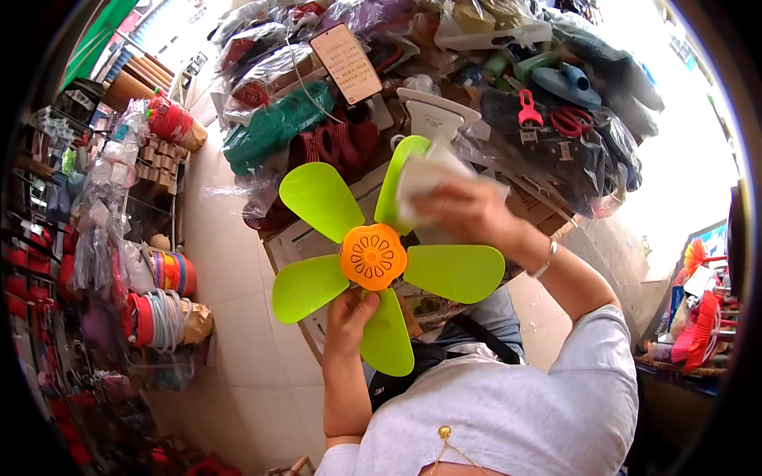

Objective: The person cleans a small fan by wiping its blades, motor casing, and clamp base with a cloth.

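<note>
A green plastic fan blade (454, 272) wheel with an orange hub (374, 257) faces up in front of me. My left hand (348, 319) grips it from below, close to the hub, with the thumb on top of the lower blade. Blurred by motion, my right hand (464, 208) is closed on a white cloth (429, 176) over the upper blade. The cloth covers part of that blade; whether it presses on the surface is hard to tell.
Behind the fan lies a heap of plastic-wrapped goods (278, 127), with a phone (347, 63) propped on it, red scissors (571, 121) and a white plastic stand (432, 117). Crowded shelves (103, 238) line the left side. Brushes (698, 317) stand at the right.
</note>
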Motion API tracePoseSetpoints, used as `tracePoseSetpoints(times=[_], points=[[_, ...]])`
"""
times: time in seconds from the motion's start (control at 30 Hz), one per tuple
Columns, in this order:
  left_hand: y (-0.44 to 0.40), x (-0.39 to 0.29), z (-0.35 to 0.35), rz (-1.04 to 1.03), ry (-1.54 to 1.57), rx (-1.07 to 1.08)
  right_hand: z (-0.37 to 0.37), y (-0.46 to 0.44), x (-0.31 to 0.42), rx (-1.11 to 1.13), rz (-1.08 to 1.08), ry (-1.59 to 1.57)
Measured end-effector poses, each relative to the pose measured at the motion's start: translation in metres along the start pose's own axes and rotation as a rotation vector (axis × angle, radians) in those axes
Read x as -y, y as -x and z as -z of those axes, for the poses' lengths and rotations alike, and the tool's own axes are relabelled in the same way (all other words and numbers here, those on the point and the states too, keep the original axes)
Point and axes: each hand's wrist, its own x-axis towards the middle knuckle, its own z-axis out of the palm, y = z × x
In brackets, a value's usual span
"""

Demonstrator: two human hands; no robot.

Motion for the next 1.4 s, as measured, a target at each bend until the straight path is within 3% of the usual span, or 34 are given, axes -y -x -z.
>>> tracePoseSetpoints(times=[0.03,0.07,0.13,0.17,0.2,0.27,0.33,0.37,0.4,0.53,0.6,0.67,0.7,0.73,0.8,0.83,0.87,0.93,1.0,1.07,1.17,1.2,1.27,1.33,1.4], points=[[0.002,-0.004,0.0,0.041,0.015,0.007,0.001,-0.002,0.014,0.081,0.139,0.015],[0.002,-0.007,0.0,0.078,0.029,0.017,0.0,0.001,0.01,0.079,0.133,0.015],[0.0,-0.006,-0.005,0.061,0.056,0.003,0.0,0.004,-0.004,0.02,0.022,0.062],[0.0,-0.006,-0.006,0.036,0.085,-0.014,0.002,0.003,-0.006,0.006,-0.277,0.089],[0.001,-0.003,-0.004,0.03,0.088,-0.018,0.001,-0.003,-0.02,-0.118,-0.302,0.039],[0.0,0.003,0.001,0.062,0.108,-0.061,0.004,0.003,-0.016,-0.048,-0.264,0.094],[0.001,0.002,0.003,0.076,0.105,-0.038,0.006,-0.011,0.002,0.117,0.079,-0.009],[0.001,0.003,0.004,0.091,0.096,-0.002,0.012,-0.023,0.016,0.242,0.141,-0.043],[0.002,0.0,0.002,0.095,0.097,-0.003,0.012,-0.025,0.014,0.244,0.138,-0.045],[0.004,-0.006,-0.005,0.059,0.226,-0.009,0.017,-0.045,-0.022,0.159,-0.271,0.262],[0.002,-0.006,-0.008,0.04,0.247,-0.07,0.012,-0.045,-0.015,0.141,-0.165,0.193],[0.003,-0.008,-0.01,-0.011,0.162,-0.05,0.008,-0.048,0.004,0.307,-0.015,-0.204],[0.005,-0.008,-0.01,-0.003,0.165,-0.056,0.01,-0.051,0.013,0.357,-0.049,-0.27],[0.005,-0.007,-0.01,-0.004,0.143,-0.044,0.013,-0.054,0.011,0.363,-0.054,-0.272],[0.005,-0.007,-0.01,-0.009,0.12,-0.026,0.018,-0.065,-0.003,0.316,-0.281,0.015],[0.005,-0.006,-0.01,-0.014,0.142,-0.033,0.013,-0.064,-0.016,0.174,-0.368,0.178],[0.003,-0.006,-0.011,-0.022,0.165,-0.04,0.007,-0.062,-0.018,0.173,-0.36,0.183],[0.002,-0.006,-0.012,-0.041,0.16,-0.042,0.0,-0.06,-0.012,0.16,-0.252,0.166],[0.005,-0.004,-0.013,-0.044,0.159,-0.049,0.002,-0.059,0.012,0.295,-0.06,-0.102],[0.005,-0.003,-0.01,-0.013,0.107,-0.002,0.011,-0.066,0.018,0.368,-0.187,-0.196],[0.005,0.002,-0.004,0.059,0.146,0.074,0.01,-0.07,-0.022,0.065,-0.322,0.185],[0.006,0.009,-0.001,0.043,0.144,0.074,0.008,-0.067,-0.022,0.059,-0.308,0.189],[0.005,0.026,0.002,-0.004,0.089,-0.074,0.003,-0.06,-0.009,0.148,-0.22,0.056],[0.004,0.01,-0.007,-0.011,0.102,-0.041,0.004,-0.059,0.017,0.269,0.048,-0.15],[0.003,0.008,-0.007,-0.019,0.112,-0.001,0.008,-0.053,0.007,0.374,-0.204,-0.239]])
